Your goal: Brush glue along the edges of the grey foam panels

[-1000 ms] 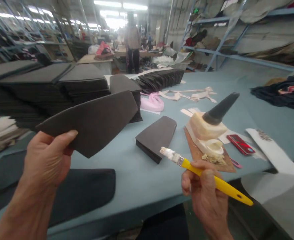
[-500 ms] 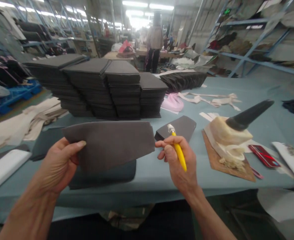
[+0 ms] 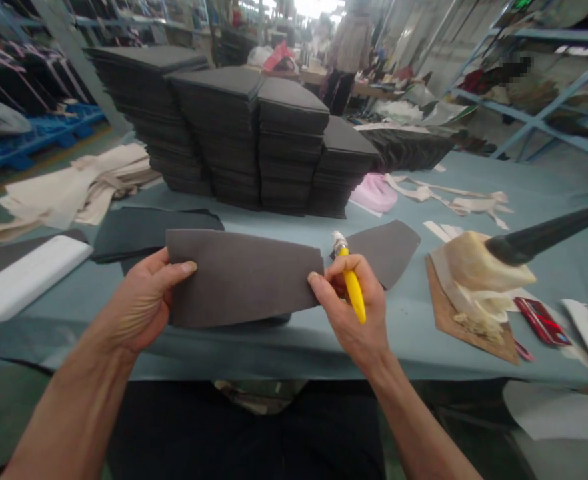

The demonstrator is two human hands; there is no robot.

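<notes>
Blue-green under everything, your bench (image 3: 414,333) fills the near part of a cluttered workshop, with one person (image 3: 347,57) standing far beyond the grey panel (image 3: 244,280). A second ago you had that panel tilted up in your left hand (image 3: 144,300) alone; now it sits nearly level in front of you, above the bench, and your right hand (image 3: 357,313) has come in to pinch its right end between thumb and fingers. Your left still grips the other end, and your right also holds the one yellow brush (image 3: 353,287), bristles up, just beside the panel. Behind the panel rise four tall stacks (image 3: 219,133) of dark pieces, blocking your view past them. One low pile (image 3: 384,250) lies to its right, partly covered by your right hand; farther right are one cream block (image 3: 489,260) with a dark handle and one red phone-like thing (image 3: 541,321). Left of the panel lies one long white piece (image 3: 31,277); beyond that, a heap of cream cloth (image 3: 79,183), layers too jumbled to count.
</notes>
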